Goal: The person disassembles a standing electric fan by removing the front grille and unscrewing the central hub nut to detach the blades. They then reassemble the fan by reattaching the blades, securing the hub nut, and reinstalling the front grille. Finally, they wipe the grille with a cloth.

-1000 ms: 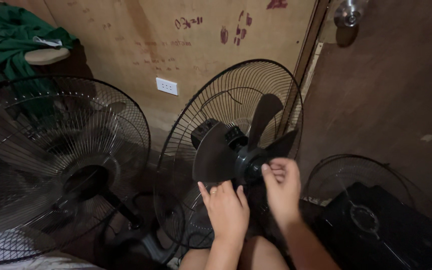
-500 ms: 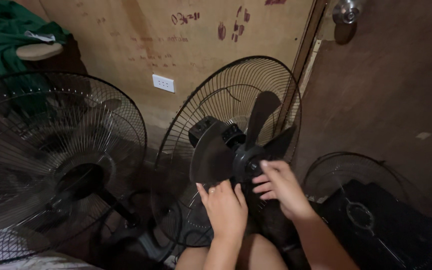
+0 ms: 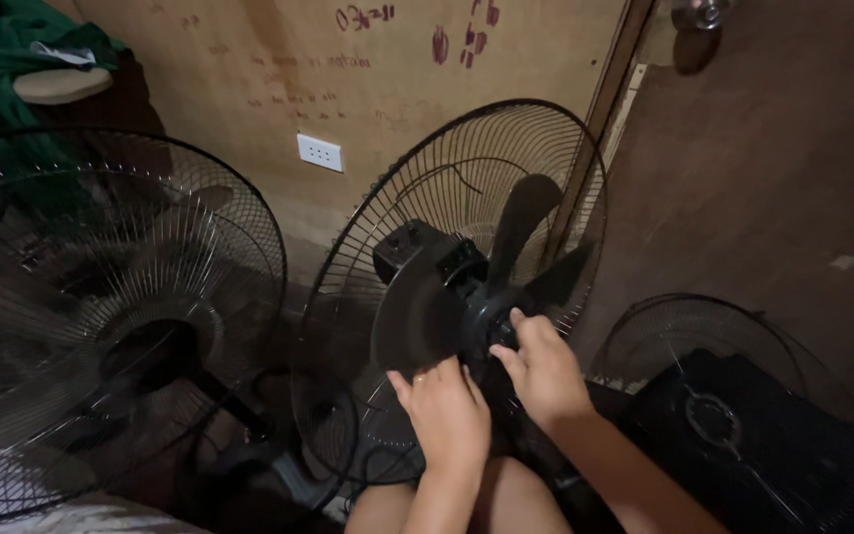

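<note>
My left hand [image 3: 447, 410] holds the light, bendy black fan blade [image 3: 422, 316] by its edge, while my right hand [image 3: 543, 371] pinches the hard middle knob [image 3: 499, 331].

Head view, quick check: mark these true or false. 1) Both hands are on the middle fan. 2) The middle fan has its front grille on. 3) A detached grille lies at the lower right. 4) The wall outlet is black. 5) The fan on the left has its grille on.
1) True: the left hand rests on a blade of the middle fan and the right hand is at its hub.
2) False: the blades are bare; only the rear grille stands behind them.
3) True: a detached grille lies there.
4) False: the wall outlet is white.
5) True: the left fan is caged.
</note>
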